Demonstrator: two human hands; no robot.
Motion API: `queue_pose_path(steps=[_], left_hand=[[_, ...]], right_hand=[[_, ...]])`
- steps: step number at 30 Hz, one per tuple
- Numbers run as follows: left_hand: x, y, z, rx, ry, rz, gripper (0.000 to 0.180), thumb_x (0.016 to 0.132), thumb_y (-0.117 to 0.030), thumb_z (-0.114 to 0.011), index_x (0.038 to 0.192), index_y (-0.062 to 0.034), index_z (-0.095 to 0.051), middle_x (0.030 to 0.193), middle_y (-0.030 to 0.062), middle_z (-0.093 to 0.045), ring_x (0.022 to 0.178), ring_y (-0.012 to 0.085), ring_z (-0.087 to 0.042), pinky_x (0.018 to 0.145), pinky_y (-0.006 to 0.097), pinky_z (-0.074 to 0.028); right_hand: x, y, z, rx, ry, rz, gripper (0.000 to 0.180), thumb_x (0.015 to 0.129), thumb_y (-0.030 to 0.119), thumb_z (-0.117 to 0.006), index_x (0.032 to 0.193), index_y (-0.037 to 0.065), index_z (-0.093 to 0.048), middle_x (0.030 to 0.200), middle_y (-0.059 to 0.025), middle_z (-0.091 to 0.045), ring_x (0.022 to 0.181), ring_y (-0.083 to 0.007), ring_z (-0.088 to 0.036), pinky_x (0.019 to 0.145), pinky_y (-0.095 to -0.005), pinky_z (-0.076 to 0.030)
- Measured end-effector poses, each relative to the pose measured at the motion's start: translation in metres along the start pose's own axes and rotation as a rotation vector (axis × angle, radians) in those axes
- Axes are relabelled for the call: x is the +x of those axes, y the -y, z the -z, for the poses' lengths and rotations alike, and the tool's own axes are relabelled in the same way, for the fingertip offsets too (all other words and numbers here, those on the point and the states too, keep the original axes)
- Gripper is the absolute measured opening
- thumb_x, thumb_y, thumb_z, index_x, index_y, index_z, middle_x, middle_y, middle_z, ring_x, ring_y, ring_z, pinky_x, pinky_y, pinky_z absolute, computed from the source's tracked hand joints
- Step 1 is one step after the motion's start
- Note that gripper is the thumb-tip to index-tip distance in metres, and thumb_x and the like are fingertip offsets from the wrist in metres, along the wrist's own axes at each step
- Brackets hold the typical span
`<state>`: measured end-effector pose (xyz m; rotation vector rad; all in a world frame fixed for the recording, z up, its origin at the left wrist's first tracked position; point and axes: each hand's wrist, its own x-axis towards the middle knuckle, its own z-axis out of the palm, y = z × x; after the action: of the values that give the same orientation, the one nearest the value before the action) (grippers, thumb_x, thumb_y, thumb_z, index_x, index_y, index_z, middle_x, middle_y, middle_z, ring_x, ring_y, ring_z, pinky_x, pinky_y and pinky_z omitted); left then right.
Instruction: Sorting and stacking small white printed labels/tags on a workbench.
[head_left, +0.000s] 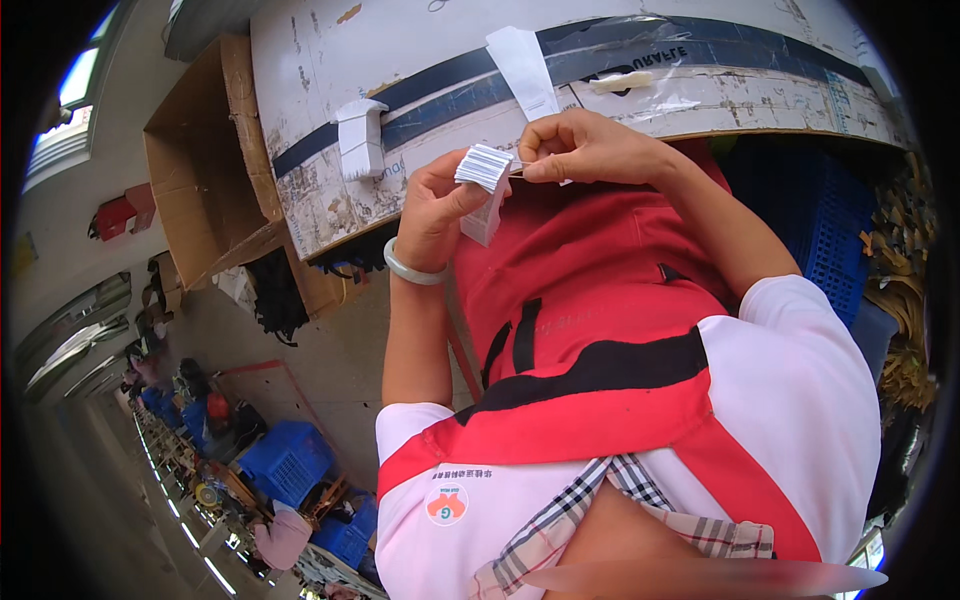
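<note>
White paper tags [484, 167], a small fanned stack of them, sit in my left hand [436, 205], which is closed around the lower part of the stack with the thumb across the front. The stack stands up in front of my chest, just below the edge of the worn white table [330, 60]. My right hand [578, 146] is right beside the top of the stack, its thumb and fingertips pinched tight together on the edge of the tags; whether a thin pin or thread runs between them I cannot tell. The two hands almost touch above my red apron [590, 270].

A pale green bangle [410, 268] circles my left wrist. On the table, a dark blue band of tape runs across the scuffed top. A bundle of white tags [360, 137] stands near the table's near edge, to the left of my hands, and a long white strip of paper [524, 68] lies tilted behind them. An open cardboard box [205, 170] stands against the table's left end. A blue plastic crate [820, 215] is under the table on my right. Far off to the lower left, more blue crates [285, 462] stand along a row of work tables.
</note>
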<state>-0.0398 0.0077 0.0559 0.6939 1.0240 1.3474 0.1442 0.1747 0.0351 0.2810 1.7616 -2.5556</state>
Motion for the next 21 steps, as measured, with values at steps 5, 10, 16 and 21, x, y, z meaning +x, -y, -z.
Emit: queue_pose_path(steps=[5,10,16,21], left_hand=[[0.002,0.01,-0.017,0.218,-0.118,-0.049,0.045,0.077,0.0,-0.08,0.116,0.0007,-0.057,0.106,0.0076,-0.066,0.097,0.0128,-0.063,0.09,0.027,-0.05],[0.006,0.025,-0.007,0.119,-0.313,-0.113,0.041,0.079,0.001,-0.079,0.111,-0.0009,-0.052,0.1,0.0077,-0.064,0.096,0.0126,-0.064,0.082,0.024,-0.054],[0.012,0.034,-0.02,-0.001,-0.435,-0.271,0.043,0.083,-0.002,-0.078,0.115,-0.0005,-0.05,0.099,0.0094,-0.064,0.095,0.0148,-0.065,0.082,0.025,-0.055],[0.004,0.039,-0.05,0.102,-0.385,-0.25,0.047,0.084,-0.006,-0.078,0.12,-0.0014,-0.048,0.103,0.0087,-0.062,0.097,0.0152,-0.064,0.087,0.026,-0.053]], right_hand=[[0.006,0.011,0.001,0.271,-0.113,-0.147,0.029,0.096,0.03,-0.063,0.108,0.005,-0.071,0.065,0.0049,-0.051,0.055,-0.0017,-0.041,0.047,-0.0168,-0.028],[0.002,0.011,-0.057,-0.556,-0.273,0.36,0.021,0.092,0.013,-0.067,0.108,0.001,-0.07,0.088,-0.0118,-0.072,0.073,-0.0144,-0.062,0.069,-0.0285,-0.052],[-0.01,0.007,-0.049,-0.68,-0.468,0.4,0.035,0.084,0.015,-0.076,0.115,0.005,-0.064,0.096,-0.0094,-0.067,0.076,-0.0184,-0.064,0.07,-0.0305,-0.052],[-0.016,0.001,-0.039,-0.17,-0.297,-0.016,0.059,0.081,0.028,-0.081,0.128,0.002,-0.057,0.112,-0.0079,-0.065,0.1,-0.0148,-0.061,0.09,-0.0282,-0.049]])
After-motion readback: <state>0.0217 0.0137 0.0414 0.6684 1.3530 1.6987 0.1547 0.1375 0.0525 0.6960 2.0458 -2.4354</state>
